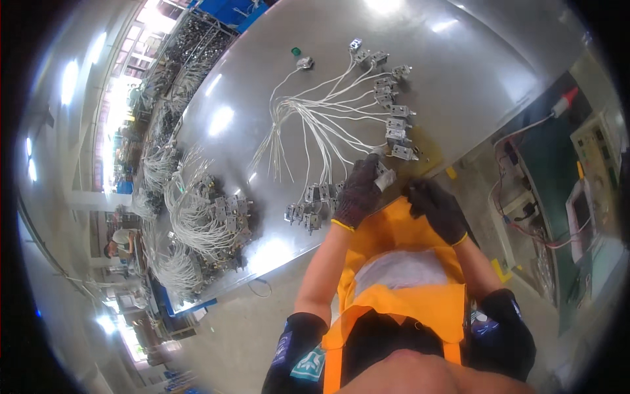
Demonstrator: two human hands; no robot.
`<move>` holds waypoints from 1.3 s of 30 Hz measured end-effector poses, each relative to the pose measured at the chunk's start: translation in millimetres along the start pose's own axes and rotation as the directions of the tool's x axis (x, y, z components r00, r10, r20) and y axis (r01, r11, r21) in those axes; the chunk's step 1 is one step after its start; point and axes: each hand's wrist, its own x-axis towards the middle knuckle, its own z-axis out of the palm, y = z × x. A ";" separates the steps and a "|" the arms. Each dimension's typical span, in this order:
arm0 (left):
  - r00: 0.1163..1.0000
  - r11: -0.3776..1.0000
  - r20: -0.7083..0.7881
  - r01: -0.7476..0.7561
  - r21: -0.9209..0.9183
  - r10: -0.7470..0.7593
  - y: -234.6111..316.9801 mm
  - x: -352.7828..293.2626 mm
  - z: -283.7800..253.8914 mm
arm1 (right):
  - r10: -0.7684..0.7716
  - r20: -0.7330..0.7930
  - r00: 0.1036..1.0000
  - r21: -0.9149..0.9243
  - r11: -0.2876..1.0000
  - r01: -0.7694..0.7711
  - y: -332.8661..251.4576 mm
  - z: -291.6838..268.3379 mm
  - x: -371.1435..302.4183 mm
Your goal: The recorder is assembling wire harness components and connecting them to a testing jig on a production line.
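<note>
My left hand [358,192], in a dark knit glove with a yellow cuff, is closed on a small silvery metal block [386,177] at the near table edge. To its right, my right hand [438,211] in a matching glove has its fingers curled together; anything between them is too dark to make out. Beyond my hands a bundle of white wires [308,108] fans out on the table. Metal blocks [396,125] at the wire ends line up on the right. Another group of metal blocks [314,205] lies just left of my left hand.
The grey metal table [472,79] carries a large heap of wired blocks [210,220] at left and a small green piece [296,51] at the far side. At right, a bench [551,177] holds cables and a device. Another person [120,243] is in the left background.
</note>
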 end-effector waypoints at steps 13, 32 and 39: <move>0.987 0.996 -0.148 0.074 0.055 -0.065 15.4 0.7 11.8 | -0.090 -0.045 0.995 -0.063 0.994 0.087 16.0 30.5 10.2; 0.978 0.998 -0.206 -0.031 -0.058 0.018 1.5 0.4 9.6 | -0.218 0.525 0.823 0.851 0.096 -0.517 82.8 48.1 48.6; 0.984 0.903 0.176 0.060 -0.425 0.018 -33.9 -4.8 -15.9 | 0.048 0.234 0.971 0.543 0.822 -0.171 47.2 40.6 26.6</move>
